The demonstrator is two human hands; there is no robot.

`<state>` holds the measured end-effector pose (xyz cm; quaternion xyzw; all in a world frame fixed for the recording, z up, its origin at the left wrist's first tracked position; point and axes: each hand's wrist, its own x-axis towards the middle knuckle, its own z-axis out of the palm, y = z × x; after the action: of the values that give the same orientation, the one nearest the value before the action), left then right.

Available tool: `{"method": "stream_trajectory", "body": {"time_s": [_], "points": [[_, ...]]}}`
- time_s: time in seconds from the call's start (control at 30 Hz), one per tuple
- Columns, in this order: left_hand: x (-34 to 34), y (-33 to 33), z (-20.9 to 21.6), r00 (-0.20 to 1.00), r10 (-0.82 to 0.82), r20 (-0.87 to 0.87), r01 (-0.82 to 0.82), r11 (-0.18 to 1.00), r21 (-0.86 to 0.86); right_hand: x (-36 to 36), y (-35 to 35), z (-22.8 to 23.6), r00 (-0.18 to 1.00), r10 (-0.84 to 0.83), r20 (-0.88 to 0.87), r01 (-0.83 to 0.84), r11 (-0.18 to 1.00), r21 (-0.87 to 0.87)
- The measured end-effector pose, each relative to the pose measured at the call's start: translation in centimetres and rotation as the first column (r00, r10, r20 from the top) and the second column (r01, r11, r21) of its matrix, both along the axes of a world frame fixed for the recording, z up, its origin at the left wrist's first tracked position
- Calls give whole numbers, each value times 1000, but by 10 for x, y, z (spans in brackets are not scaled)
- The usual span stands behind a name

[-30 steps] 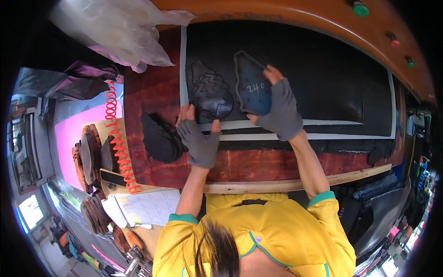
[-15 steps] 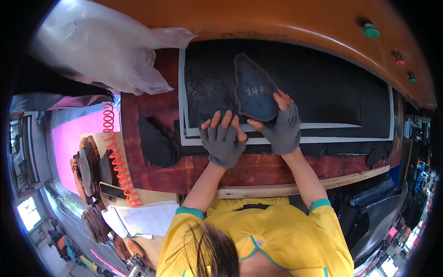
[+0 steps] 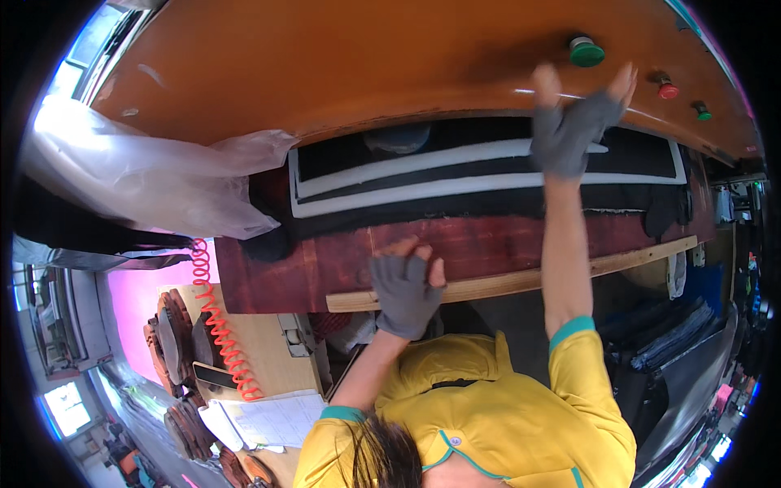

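My right hand (image 3: 573,134), in a grey fingerless glove, is raised in front of the orange machine front, thumb and fingers apart, holding nothing. Just above it is the large green push button (image 3: 586,52); contact cannot be made out. My left hand (image 3: 405,294), gloved alike, is by the wooden strip (image 3: 480,286) along the reddish table's (image 3: 455,240) near edge, its fingers loosely bent and empty. On the black sheet material (image 3: 488,175) with white edges lies a dark blue cutting die (image 3: 399,140), mostly hidden beneath the orange machine front (image 3: 366,65).
A red button (image 3: 667,88) and a smaller green one (image 3: 701,112) sit farther right. Clear plastic sheeting (image 3: 154,171) hangs at the left. Below it are a coiled red hose (image 3: 218,325), stacked brown-edged dies (image 3: 175,342), a phone (image 3: 215,376) and papers (image 3: 277,419).
Both hands have left the cutting die. My right hand has risen toward the buttons; my left has drawn back to the table edge. The orange front now covers most of the die in view.
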<state>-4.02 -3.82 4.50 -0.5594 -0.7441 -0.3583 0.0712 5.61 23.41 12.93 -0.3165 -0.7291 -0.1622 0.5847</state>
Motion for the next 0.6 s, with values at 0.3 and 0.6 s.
{"method": "stream_trajectory", "body": {"time_s": [0.3, 0.6], "points": [[-1, 36, -43, 998, -44, 48, 50, 989, -136, 46, -78, -60, 939, 262, 221, -130, 869, -478], [1, 42, -36, 997, -29, 66, 39, 986, -163, 60, -119, -126, 771, 555, 314, -159, 645, -748]]}}
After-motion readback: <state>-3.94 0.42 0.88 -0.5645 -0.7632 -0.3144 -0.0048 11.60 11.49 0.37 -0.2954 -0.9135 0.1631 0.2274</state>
